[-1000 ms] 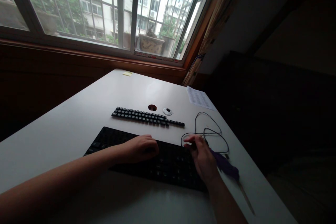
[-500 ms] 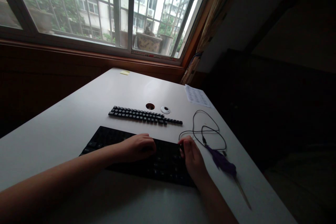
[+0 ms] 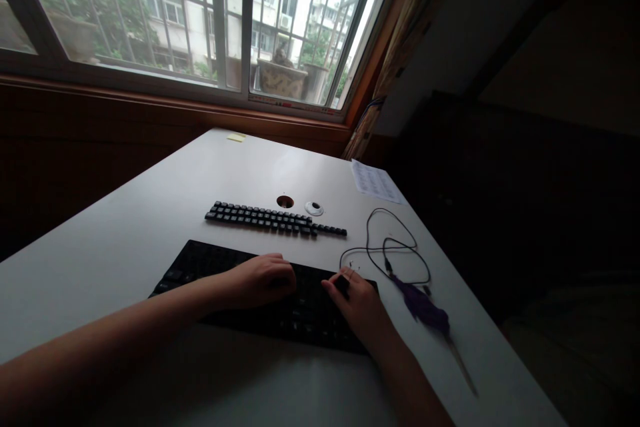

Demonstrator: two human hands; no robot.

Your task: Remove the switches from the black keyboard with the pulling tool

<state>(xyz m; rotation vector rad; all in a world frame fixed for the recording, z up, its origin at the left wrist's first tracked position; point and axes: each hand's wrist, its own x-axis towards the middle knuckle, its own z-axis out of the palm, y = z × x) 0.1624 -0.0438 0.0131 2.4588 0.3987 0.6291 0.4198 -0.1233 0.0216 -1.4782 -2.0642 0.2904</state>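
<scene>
A black keyboard [image 3: 313, 313] lies at a slant on the white table, with part of it bare of keycaps as far as the dim light shows. My left hand [image 3: 270, 280] rests over its middle, fingers curled inward; what they hold, if anything, is hidden. Over the keyboard's right end, my right hand [image 3: 355, 290] pinches a small black keycap [image 3: 343, 285] between thumb and fingers. Beyond the keyboard, loose black keycaps [image 3: 260, 217] stand lined up in rows.
Right of the keyboard lie a looped black cable [image 3: 397, 250] and a purple object with a thin stick [image 3: 425, 310]. Tiny bits [image 3: 354, 265] sit near the cable. Farther back are a cable hole [image 3: 285, 202], its round cover [image 3: 314, 209], a printed sheet [image 3: 377, 183] and a yellow note [image 3: 236, 137].
My right hand has turned and shifted slightly left over the keyboard, and the black keycap in its fingers now shows plainly. My left hand has stayed in place.
</scene>
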